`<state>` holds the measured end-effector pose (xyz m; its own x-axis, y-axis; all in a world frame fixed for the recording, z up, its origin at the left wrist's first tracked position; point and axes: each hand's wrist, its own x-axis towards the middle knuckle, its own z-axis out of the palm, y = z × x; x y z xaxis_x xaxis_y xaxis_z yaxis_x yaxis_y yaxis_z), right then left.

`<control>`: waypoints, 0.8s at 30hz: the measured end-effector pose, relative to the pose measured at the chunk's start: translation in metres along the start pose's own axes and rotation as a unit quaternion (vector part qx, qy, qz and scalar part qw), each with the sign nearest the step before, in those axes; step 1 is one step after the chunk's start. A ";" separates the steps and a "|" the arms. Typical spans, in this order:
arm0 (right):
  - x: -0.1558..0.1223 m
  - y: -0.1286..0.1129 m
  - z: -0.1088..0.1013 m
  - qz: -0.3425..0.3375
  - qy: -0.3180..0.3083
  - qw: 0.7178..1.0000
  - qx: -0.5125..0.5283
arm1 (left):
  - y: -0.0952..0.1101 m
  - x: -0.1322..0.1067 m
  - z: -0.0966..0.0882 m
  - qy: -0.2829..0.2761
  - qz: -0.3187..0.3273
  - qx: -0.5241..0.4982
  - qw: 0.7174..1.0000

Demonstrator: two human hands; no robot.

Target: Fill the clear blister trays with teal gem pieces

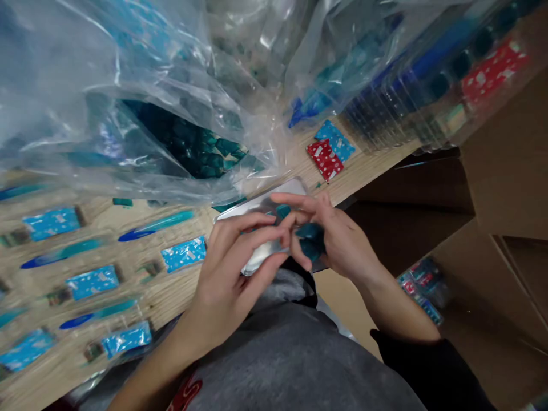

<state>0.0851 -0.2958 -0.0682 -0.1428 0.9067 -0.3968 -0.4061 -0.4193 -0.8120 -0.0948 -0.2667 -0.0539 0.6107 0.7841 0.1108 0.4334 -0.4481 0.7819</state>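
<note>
tabletop (171, 298), left hand (220, 279) over tray (258, 258)

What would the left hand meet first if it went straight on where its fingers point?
Most likely the right hand: its fingers lie just ahead of the left hand, over the shiny tray. The two may already touch; depth is unclear.

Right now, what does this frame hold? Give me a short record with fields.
Left hand: fingertips by the right hand; grip unclear
Right hand: curled around blurred teal pieces
Beneath hands: silver tray
Beyond: clear bag, open, with teal pieces inside
Left side: packs with blue tools and blue packets
Beyond right hand: red packet overlapping a blue one on the wooden table
Far right: cardboard
</note>
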 end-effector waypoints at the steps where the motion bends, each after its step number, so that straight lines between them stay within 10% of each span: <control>1: 0.000 0.000 0.004 0.011 -0.008 1.000 0.018 | 0.003 0.002 0.001 -0.008 0.005 0.011 1.000; 24: -0.027 0.010 -0.001 -0.145 0.064 0.966 -0.202 | 0.002 -0.009 0.014 0.063 -0.066 -0.152 0.984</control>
<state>0.0854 -0.3250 -0.0658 0.0466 0.9868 -0.1551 -0.0223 -0.1542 -0.9878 -0.0901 -0.2802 -0.0615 0.4674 0.8823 0.0561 0.2729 -0.2044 0.9401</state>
